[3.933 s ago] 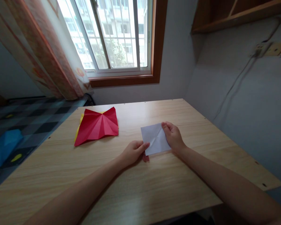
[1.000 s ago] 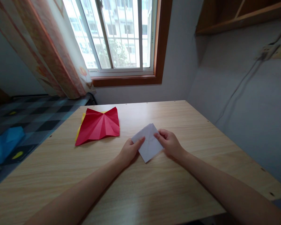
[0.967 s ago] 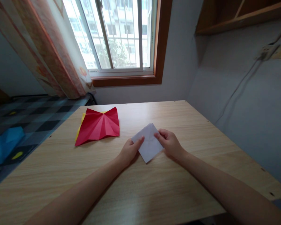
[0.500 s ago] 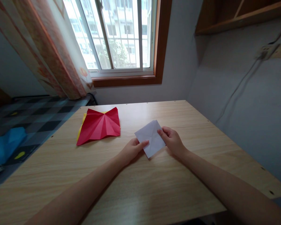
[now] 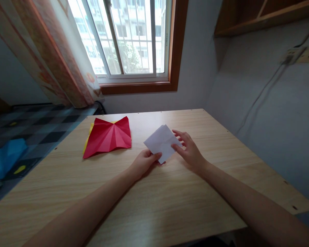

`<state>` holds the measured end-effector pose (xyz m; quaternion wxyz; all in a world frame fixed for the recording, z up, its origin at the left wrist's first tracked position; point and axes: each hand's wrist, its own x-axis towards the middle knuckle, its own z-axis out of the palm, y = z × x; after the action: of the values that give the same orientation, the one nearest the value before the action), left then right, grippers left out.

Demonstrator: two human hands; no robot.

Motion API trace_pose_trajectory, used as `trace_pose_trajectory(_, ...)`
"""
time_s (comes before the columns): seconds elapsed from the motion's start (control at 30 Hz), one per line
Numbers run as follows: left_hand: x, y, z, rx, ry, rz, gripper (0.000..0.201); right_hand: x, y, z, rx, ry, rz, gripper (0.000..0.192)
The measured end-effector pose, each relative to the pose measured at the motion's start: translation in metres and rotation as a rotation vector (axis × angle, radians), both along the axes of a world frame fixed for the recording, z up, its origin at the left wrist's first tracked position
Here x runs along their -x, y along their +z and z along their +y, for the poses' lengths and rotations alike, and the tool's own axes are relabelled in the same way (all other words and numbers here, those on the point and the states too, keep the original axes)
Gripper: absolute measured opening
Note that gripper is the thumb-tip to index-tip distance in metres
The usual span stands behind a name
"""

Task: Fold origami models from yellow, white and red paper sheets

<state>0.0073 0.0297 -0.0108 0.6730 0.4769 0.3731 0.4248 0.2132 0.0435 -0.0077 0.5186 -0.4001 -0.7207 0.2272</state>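
Note:
A folded white sheet of paper [image 5: 162, 139], roughly square with layered edges at its top corner, is held above the table. My left hand [image 5: 145, 162] grips its lower left side, thumb on the front face and the other fingers underneath. A fingertip shows below the paper's bottom corner. My right hand [image 5: 189, 148] is at the right corner, its thumb against the paper's front edge. Its other fingers are spread apart beyond the edge, not closed on the sheet.
Creased red paper [image 5: 109, 137] lies over yellow paper [image 5: 88, 142] on the wooden table [image 5: 134, 212], to the left. Blue paper [image 5: 7, 156] rests on the checked bed [image 5: 54, 115]. A window [image 5: 128, 41] is behind the table, a wall [image 5: 267, 99] on the right.
The white paper has shifted slightly up and left and turned a little. My right hand has loosened, its fingers spreading away from the paper's edge. My left hand keeps its grip.

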Motion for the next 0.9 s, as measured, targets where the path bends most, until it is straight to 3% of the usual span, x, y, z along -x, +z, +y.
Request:
trace_pose_trajectory(0.33, -0.0012, 0.008, -0.0016, 0.049, -0.009, 0.003, 0.04, -0.0024, -0.0035, 0.003, -0.214, -0.053, -0.183, 0.055)
trace_pose_trajectory(0.7, -0.0001, 0.0057, -0.0007, 0.05, -0.012, -0.004, 0.039, -0.0011, 0.0034, -0.0012, -0.168, -0.001, -0.074, 0.047)
trace_pose_trajectory(0.9, -0.0006, 0.0064, -0.0012, 0.07, -0.004, -0.004, 0.042, -0.0004, 0.0019, -0.0007, -0.198, 0.018, -0.091, 0.056)
